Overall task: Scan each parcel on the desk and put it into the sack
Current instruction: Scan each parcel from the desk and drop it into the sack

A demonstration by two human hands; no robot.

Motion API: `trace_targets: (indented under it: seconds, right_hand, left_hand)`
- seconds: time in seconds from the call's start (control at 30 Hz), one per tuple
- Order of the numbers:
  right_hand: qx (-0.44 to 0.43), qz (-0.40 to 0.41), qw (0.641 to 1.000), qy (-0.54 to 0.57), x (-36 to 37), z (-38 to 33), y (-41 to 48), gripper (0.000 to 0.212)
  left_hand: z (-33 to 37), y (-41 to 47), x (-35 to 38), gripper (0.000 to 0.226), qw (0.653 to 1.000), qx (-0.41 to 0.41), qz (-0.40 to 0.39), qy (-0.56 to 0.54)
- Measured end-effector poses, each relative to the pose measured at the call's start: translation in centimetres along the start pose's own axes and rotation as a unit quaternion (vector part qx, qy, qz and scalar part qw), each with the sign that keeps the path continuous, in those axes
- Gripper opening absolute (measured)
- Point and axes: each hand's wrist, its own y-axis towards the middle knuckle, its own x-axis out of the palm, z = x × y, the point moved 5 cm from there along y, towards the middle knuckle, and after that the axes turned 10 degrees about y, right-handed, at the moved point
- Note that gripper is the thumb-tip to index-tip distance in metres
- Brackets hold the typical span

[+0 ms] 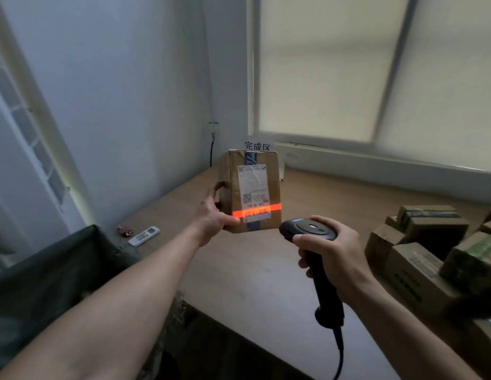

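Mid-scan over the desk (266, 270), blurry dark sack (60, 270) (I think) at left: left hand (214, 215) curled round the raised parcel (230, 193), right hand (334, 253) clamped on the scanner (307, 229), red beam (275, 207) across the label (252, 185), so next it just needs swinging left into the sack.

A white paper sign (259, 145) at 12 o'clock, at the far edge of the surface (266, 256) behind the parcel (274, 187), reads "完成区". The shipping label (252, 187) on the parcel carries codes and print too small to read.
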Motion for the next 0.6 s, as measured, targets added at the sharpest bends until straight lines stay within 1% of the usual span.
trace_targets:
  seconds: [0.17, 0.37, 0.47, 0.6]
  right_hand:
    - [0.010, -0.019, 1.000, 0.006, 2.5, 0.5, -0.6, 0.060]
    - [-0.005, -0.047, 0.999, 0.002, 7.2, 1.0, -0.8, 0.047]
    - [-0.009, -0.054, 0.998, 0.001, 10.7, 1.6, -0.7, 0.054]
    - [-0.003, -0.079, 0.997, -0.005, 16.3, 2.6, -0.7, 0.074]
  left_hand:
    - [-0.9, -1.4, -3.1, 0.094, 1.000, -0.001, 0.027, 0.014]
    - [-2.8, -2.4, -8.0, 0.092, 0.999, -0.004, 0.049, 0.009]
    - [-4.1, -3.1, -11.5, 0.088, 0.998, -0.004, 0.060, 0.006]
    - [-6.5, -4.2, -17.1, 0.090, 0.996, -0.022, 0.084, 0.024]
